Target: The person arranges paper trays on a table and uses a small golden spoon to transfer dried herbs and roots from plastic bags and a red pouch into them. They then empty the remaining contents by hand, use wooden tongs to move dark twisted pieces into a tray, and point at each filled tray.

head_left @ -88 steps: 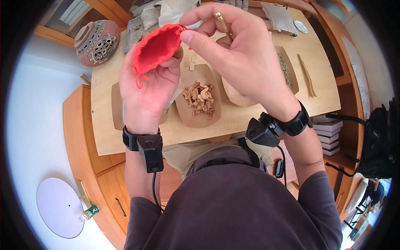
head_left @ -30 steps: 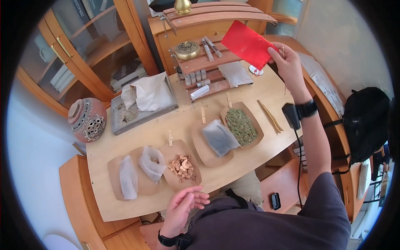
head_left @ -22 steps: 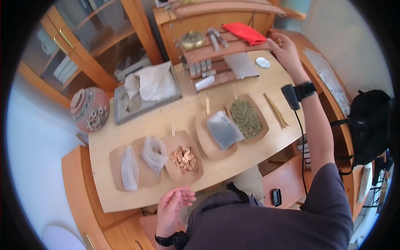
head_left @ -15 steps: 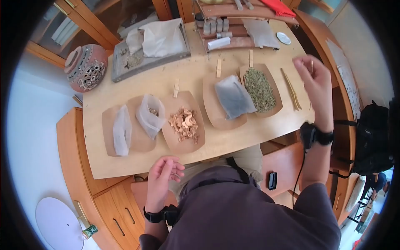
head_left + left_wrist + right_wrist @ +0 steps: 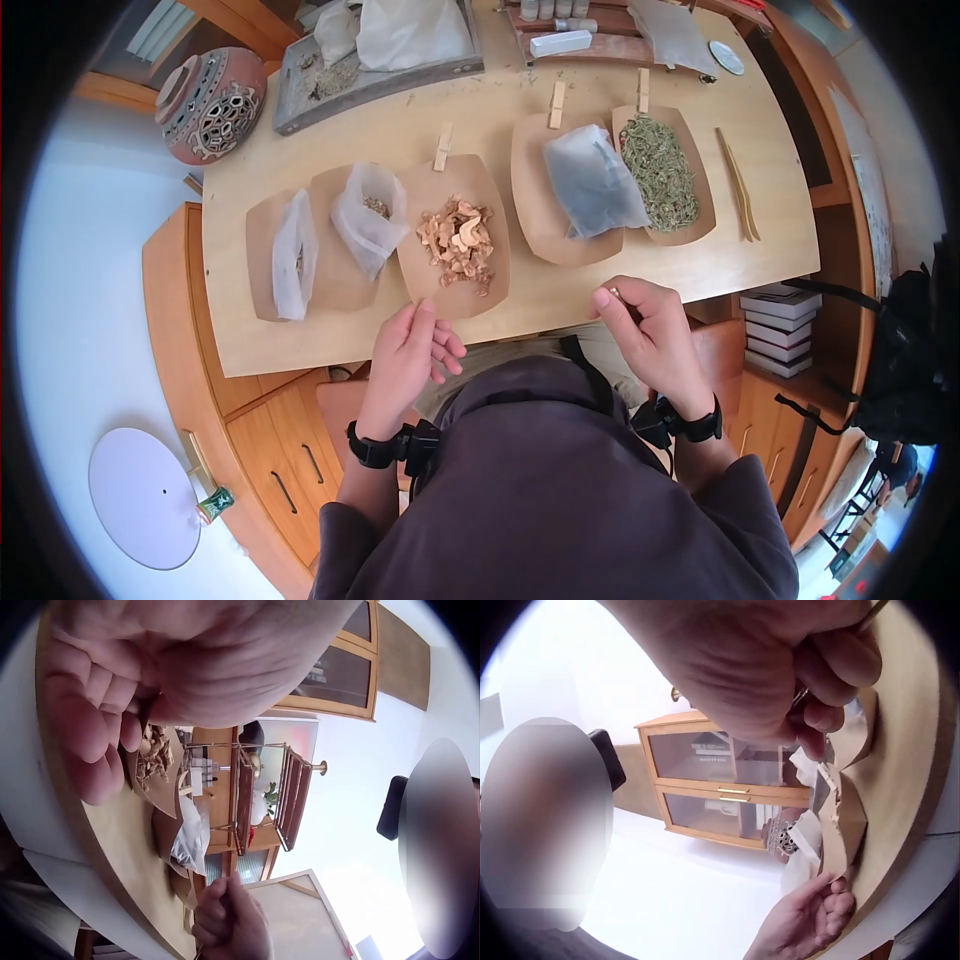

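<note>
The left hand (image 5: 400,350) has loosely bent fingers at the near edge of a brown paper tray (image 5: 415,250) of dried brown pieces (image 5: 460,240); whether it touches the tray, I cannot tell. Curled round a thin brass tool, the right hand (image 5: 650,335) hovers by the table's front edge; the fist hides most of the tool. Metal (image 5: 801,696) shows between the fingers in the right wrist view. In the left wrist view, a bit of red pouch (image 5: 252,836) lies on the wooden rack.
Left trays hold an upright-looking white bag (image 5: 294,262) and an open bag (image 5: 370,215). Right trays hold a dark-filled bag (image 5: 595,185) and green herbs (image 5: 660,175). Brass tongs (image 5: 738,185) lie at right. Behind are a grey tray (image 5: 385,95) and a patterned pot (image 5: 212,105).
The right hand has let go of the red pouch on the rack and come back toward the body, keeping the brass tool. The left hand has moved up to the tray's near edge.
</note>
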### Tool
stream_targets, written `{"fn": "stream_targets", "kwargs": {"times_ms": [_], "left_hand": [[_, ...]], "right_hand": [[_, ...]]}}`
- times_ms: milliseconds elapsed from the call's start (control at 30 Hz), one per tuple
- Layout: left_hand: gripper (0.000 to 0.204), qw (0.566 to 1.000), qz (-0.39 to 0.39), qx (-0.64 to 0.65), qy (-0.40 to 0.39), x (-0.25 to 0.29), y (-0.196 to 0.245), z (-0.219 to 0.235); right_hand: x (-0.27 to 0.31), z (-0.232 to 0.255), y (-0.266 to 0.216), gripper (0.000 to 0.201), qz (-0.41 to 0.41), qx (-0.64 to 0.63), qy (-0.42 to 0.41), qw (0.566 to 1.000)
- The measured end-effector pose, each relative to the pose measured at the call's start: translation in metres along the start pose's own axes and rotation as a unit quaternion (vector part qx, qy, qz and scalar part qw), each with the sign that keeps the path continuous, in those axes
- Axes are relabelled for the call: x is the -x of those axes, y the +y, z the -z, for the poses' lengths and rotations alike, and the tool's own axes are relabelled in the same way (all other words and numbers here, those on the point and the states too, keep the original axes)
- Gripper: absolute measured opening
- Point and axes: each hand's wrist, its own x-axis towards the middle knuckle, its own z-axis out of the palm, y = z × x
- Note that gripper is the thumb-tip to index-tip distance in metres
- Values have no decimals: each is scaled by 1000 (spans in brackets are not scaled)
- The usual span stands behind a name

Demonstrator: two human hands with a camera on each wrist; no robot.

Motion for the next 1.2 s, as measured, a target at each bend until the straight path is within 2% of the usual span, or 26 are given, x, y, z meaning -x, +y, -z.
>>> {"fn": "stream_targets", "kwargs": {"times_ms": [67,167,267,367,433,567,667,767,833,1067,1200], "left_hand": [[43,1000,-2,3,-1,1,0,0],[39,1000,-19,15,8,1,-3,2],[35,997,-66,25,35,1,-6,3],[30,993,-96,56,39,-2,-10,6],[28,991,-102,74,42,-2,-12,8],[37,991,-101,83,39,-2,-9,12],[42,992,-100,78,24,-5,-11,15],[43,992,-101,76,20,-5,-12,15],[43,992,-102,77,18,-5,-12,15],[46,990,-107,92,14,-6,-19,16],[46,989,-116,90,8,-7,-21,16]], "right_hand": [[-6,-2,-15,27,45,6,-12,999],[-16,-2,-34,22,135,-36,8,990],[-30,-2,-54,16,239,31,37,970],[-33,-10,-63,14,177,21,17,984],[-37,-23,-57,14,169,10,9,986],[-48,-42,-42,16,134,2,-12,991],[-59,-53,-47,17,137,12,12,990],[-69,-60,-46,19,119,16,3,993],[-72,-64,-39,19,145,38,-6,989],[-48,-50,-53,19,151,77,-76,983],[-44,-40,-52,19,104,61,-41,992]]}}
